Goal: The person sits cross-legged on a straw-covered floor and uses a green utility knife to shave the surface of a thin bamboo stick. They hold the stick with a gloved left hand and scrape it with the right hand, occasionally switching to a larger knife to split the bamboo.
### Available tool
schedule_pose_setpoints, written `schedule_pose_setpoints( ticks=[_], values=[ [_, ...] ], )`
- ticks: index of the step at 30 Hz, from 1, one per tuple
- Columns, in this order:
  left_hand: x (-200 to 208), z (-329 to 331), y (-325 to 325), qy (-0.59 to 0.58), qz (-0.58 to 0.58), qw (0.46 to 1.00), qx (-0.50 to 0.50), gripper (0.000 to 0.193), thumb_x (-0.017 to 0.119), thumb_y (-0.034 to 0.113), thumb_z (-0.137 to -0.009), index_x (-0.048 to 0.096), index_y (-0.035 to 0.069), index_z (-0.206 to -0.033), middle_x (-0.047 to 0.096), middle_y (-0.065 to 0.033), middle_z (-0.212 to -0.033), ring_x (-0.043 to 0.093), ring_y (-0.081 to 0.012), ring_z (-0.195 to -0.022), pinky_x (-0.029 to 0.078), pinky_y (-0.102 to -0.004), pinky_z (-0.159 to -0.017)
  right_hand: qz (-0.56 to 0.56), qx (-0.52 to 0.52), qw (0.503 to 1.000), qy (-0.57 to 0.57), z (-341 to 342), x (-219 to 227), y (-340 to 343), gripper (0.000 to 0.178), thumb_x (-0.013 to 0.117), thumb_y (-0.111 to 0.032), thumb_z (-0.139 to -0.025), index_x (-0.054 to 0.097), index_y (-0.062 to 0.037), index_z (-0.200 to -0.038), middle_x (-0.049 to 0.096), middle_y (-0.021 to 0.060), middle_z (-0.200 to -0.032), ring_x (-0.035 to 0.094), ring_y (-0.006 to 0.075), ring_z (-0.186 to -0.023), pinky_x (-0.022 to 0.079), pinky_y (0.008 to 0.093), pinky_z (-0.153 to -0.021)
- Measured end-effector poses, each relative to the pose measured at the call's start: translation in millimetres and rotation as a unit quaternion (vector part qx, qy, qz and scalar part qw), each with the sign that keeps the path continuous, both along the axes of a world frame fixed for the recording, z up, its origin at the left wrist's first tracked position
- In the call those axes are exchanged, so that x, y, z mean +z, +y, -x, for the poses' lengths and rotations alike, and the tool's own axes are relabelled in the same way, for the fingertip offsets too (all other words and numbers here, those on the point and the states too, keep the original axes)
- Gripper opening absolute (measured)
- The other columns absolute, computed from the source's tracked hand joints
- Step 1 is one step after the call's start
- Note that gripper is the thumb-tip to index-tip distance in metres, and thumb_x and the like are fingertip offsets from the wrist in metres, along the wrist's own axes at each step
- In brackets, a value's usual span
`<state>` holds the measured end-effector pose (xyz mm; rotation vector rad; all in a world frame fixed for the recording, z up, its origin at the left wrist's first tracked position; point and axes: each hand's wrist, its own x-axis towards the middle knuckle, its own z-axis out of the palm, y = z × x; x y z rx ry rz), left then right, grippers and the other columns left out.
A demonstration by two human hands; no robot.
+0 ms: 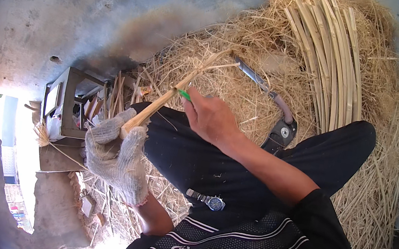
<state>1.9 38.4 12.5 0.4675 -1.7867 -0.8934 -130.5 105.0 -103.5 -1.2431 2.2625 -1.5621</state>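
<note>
My left hand point(117, 155), in a knitted work glove, is closed firmly around the lower end of a bamboo strip point(176, 91), so the strip points up and away from me. I think the glove protects my palm from the sharp edges. My bare right hand point(208, 118) is just above it, fingers closed on a small green-handled tool point(184, 95) that touches the strip. Beyond my right hand lie pruning shears point(272, 102) on the straw point(227, 84), and further right a bundle of bamboo slats point(329, 56). A wristwatch point(208, 200) lies on my leg.
</note>
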Motion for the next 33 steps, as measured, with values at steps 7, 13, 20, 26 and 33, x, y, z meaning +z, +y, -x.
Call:
schedule_pose_setpoints(
  ticks=[7,13,20,26,33],
  values=[
    [1.3,1.0,-3.4,0.003,-0.039,0.999,0.025,0.029,0.077,0.001,-0.081,0.059,-0.006,-0.103,0.068,-0.0207,-0.102,0.069,-0.024,-0.087,0.062,-0.0326,-0.076,-0.149,-0.056,0.986,0.046,34.1,-27.8,-7.3,0.022,0.048,-0.025,-0.101,0.053,-0.0041,-0.099,0.063,0.0208,-0.065,0.066,0.0406,-0.062,0.052,0.0512,-0.056],
    [-3.2,8.7,12.5,-0.067,0.104,0.991,-0.049,0.032,0.078,-0.002,-0.077,0.059,-0.003,-0.103,0.071,-0.0199,-0.102,0.071,-0.0241,-0.086,0.061,-0.0325,-0.077,-0.159,-0.09,0.977,0.108,78.0,-90.3,-17.6,0.022,0.048,-0.025,-0.1,0.05,-0.0032,-0.103,0.065,0.0191,-0.069,0.067,0.0402,-0.064,0.053,0.0497,-0.059],
    [-7.0,3.2,18.2,-0.036,0.053,0.996,-0.058,0.035,0.08,-0.001,-0.075,0.06,-0.004,-0.103,0.07,-0.0212,-0.103,0.071,-0.0235,-0.085,0.06,-0.031,-0.075,-0.077,0.057,0.909,-0.406,71.9,-59.1,-4.6,0.026,0.047,-0.028,-0.101,0.055,-0.0033,-0.104,0.064,0.0229,-0.072,0.065,0.0397,-0.064,0.048,0.0513,-0.058],
    [6.6,-3.9,20.1,0.056,0.08,0.995,0.009,0.041,0.079,0.004,-0.08,0.059,-0.002,-0.115,0.069,-0.0229,-0.1,0.07,-0.028,-0.091,0.06,-0.0372,-0.078,0.1,0.099,0.979,-0.147,-5.9,70.7,48.3,0.026,0.051,-0.027,-0.101,0.055,-0.001,-0.1,0.053,0.0125,-0.057,0.053,0.0279,-0.048,0.041,0.0401,-0.049],
    [2.1,3.3,0.9,0.033,0.148,0.984,-0.097,0.03,0.075,0.011,-0.085,0.062,-0.002,-0.109,0.069,-0.0217,-0.1,0.068,-0.0284,-0.092,0.057,-0.0361,-0.079,-0.14,-0.08,0.987,0.022,-12.4,35.5,43.0,0.016,0.055,-0.018,-0.097,0.055,-0.0029,-0.098,0.062,0.0185,-0.065,0.065,0.0369,-0.061,0.05,0.0496,-0.057]
  ],
)
